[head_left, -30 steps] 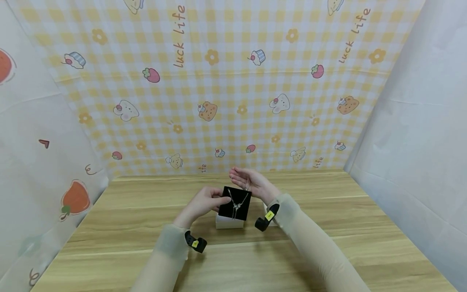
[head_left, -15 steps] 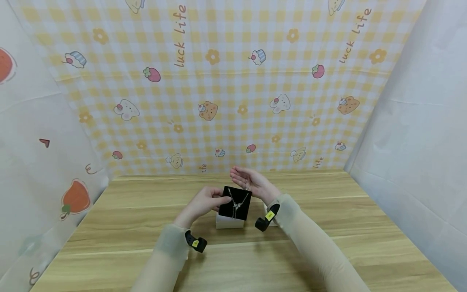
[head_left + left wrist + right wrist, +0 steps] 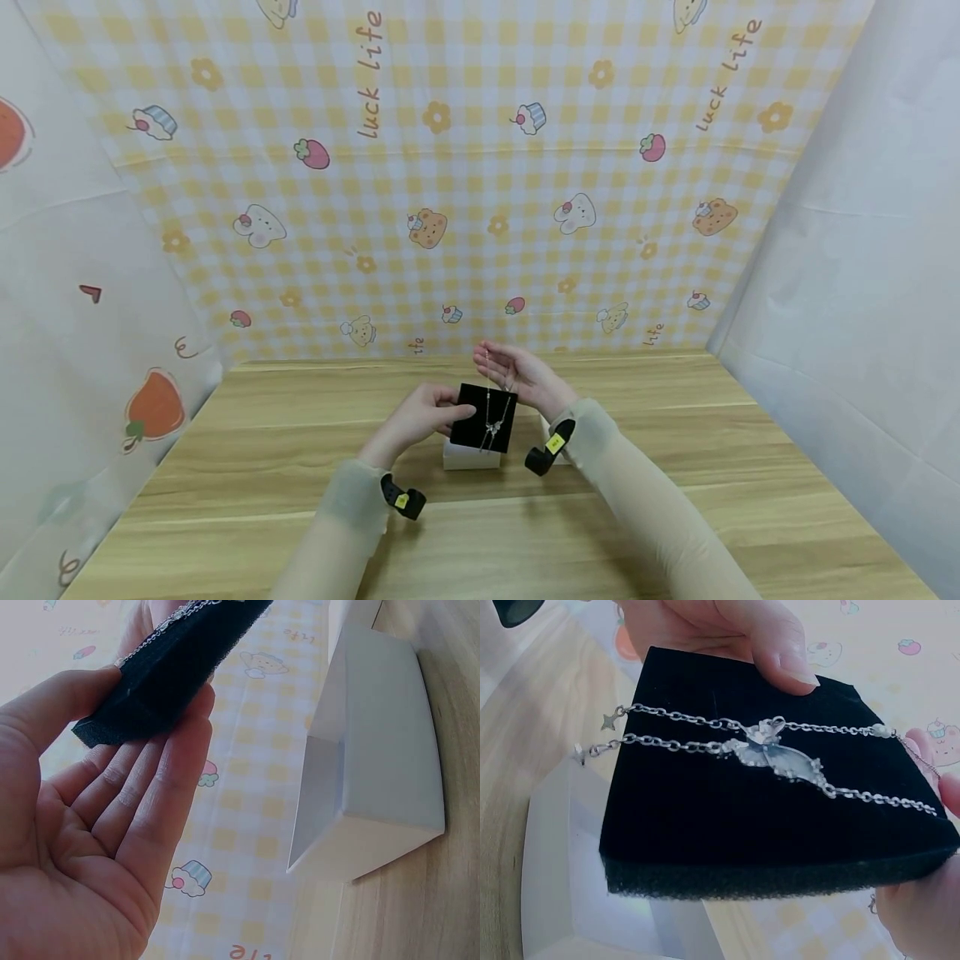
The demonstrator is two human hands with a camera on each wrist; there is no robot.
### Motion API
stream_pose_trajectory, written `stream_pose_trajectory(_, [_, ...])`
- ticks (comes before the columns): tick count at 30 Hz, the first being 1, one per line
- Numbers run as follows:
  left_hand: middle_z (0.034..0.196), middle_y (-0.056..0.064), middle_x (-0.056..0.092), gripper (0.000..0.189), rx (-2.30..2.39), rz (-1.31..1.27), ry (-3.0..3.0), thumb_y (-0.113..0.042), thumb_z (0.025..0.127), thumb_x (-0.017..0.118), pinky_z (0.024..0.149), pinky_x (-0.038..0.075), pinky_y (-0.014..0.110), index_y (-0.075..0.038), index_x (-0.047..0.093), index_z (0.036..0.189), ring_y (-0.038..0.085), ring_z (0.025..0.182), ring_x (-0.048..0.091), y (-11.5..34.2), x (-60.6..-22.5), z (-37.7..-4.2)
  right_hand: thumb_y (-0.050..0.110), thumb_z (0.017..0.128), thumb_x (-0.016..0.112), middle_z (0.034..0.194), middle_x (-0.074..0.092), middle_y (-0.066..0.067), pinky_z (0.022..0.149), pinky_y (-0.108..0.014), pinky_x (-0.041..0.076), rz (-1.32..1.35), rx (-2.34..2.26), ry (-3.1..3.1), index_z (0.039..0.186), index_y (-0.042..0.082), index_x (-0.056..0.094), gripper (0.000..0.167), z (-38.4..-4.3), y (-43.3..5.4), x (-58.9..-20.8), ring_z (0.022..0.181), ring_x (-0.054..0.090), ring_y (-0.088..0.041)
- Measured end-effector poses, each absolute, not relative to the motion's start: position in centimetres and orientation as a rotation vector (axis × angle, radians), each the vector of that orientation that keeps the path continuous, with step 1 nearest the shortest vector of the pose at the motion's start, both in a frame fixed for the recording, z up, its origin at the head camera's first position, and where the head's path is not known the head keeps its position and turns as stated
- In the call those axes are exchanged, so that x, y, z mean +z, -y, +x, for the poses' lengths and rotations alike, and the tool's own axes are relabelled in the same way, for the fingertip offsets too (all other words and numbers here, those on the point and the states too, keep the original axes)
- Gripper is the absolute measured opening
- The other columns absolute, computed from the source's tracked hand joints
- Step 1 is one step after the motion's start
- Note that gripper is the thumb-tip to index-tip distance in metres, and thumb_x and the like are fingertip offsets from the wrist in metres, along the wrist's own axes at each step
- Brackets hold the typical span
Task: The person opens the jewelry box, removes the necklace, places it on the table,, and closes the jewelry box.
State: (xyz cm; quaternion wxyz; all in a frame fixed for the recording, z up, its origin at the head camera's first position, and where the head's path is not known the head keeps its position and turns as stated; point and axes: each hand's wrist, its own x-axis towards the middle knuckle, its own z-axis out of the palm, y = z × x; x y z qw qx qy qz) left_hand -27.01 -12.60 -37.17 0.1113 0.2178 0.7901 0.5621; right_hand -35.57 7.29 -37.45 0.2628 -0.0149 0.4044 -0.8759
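Observation:
My left hand (image 3: 423, 417) pinches a square black foam jewelry pad (image 3: 467, 429) by its left edge, thumb on top and fingers beneath. Across the pad's face lies a silver necklace (image 3: 786, 761) with a butterfly pendant and two dangling ends, one tipped with a small star (image 3: 610, 720). Behind the pad's upper right corner is my right hand (image 3: 525, 379), palm turned inward. One strand of the chain runs up off the pad to its fingertips, which pinch it. In the right wrist view only parts of that hand's fingers show at the right edge.
Below the pad, an open white box (image 3: 390, 742) stands on the wooden table (image 3: 300, 517). Another white piece (image 3: 546, 433) lies partly hidden behind the right wrist. A yellow checked cloth (image 3: 480, 183) hangs at the table's back edge.
One chain strand has come off the pad's upper left corner and now stretches up to my right fingertips; the pendant has shifted slightly right. My left hand and the pad are nearly still.

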Motion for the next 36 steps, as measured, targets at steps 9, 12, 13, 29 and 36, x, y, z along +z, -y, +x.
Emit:
stream_pose_trajectory(9, [0.080, 0.014, 0.071, 0.021, 1.671, 0.642, -2.295, -0.012, 0.095, 0.061, 0.069, 0.058, 0.038, 0.009, 0.066, 0.093, 0.024, 0.075, 0.069, 12.6, -37.3, -27.2, 0.023, 0.108, 0.026, 0.141, 0.043, -0.026, 0.090, -0.029, 0.051, -0.163, -2.302, -1.095, 0.148, -0.009, 0.022, 0.051, -35.5, -7.8, -37.3, 0.097, 0.067, -0.021])
stream_pose_trajectory(12, [0.080, 0.015, 0.070, 0.021, 1.670, 0.644, -2.298, -0.011, 0.095, 0.061, 0.070, 0.058, 0.038, 0.009, 0.066, 0.093, 0.024, 0.075, 0.069, 12.6, -37.3, -27.1, 0.024, 0.108, 0.022, 0.153, 0.022, -0.025, 0.096, -0.031, 0.048, -0.179, -2.278, -1.091, 0.149, -0.008, 0.021, 0.051, -35.5, -8.1, -37.2, 0.113, 0.061, -0.025])
stream_pose_trajectory(13, [0.080, 0.014, 0.070, 0.021, 1.669, 0.642, -2.299, -0.011, 0.095, 0.061, 0.070, 0.058, 0.038, 0.009, 0.066, 0.093, 0.024, 0.075, 0.069, 12.6, -37.3, -27.1, 0.024, 0.108, 0.022, 0.154, 0.021, -0.025, 0.098, -0.031, 0.047, -0.177, -2.276, -1.087, 0.149, -0.007, 0.021, 0.051, -35.5, -8.1, -37.1, 0.120, 0.056, -0.027])
stream_pose_trajectory(29, [0.078, 0.011, 0.069, 0.023, 1.649, 0.641, -2.322, -0.015, 0.095, 0.062, 0.071, 0.058, 0.038, 0.007, 0.064, 0.087, 0.023, 0.077, 0.068, 12.7, -37.3, -26.9, 0.021, 0.108, 0.023, 0.154, 0.021, -0.027, 0.105, -0.036, 0.039, -0.153, -2.287, -1.035, 0.149, -0.010, 0.017, 0.052, -35.3, -8.9, -35.9, 0.141, 0.026, -0.034])
stream_pose_trajectory(36, [0.076, 0.010, 0.068, 0.023, 1.657, 0.640, -2.324, -0.014, 0.095, 0.062, 0.071, 0.058, 0.038, 0.007, 0.062, 0.084, 0.021, 0.075, 0.067, 12.7, -37.4, -26.9, 0.022, 0.108, 0.024, 0.156, 0.018, -0.025, 0.105, -0.036, 0.039, -0.141, -2.295, -1.002, 0.150, -0.008, 0.016, 0.052, -35.3, -9.1, -35.5, 0.141, 0.027, -0.033])
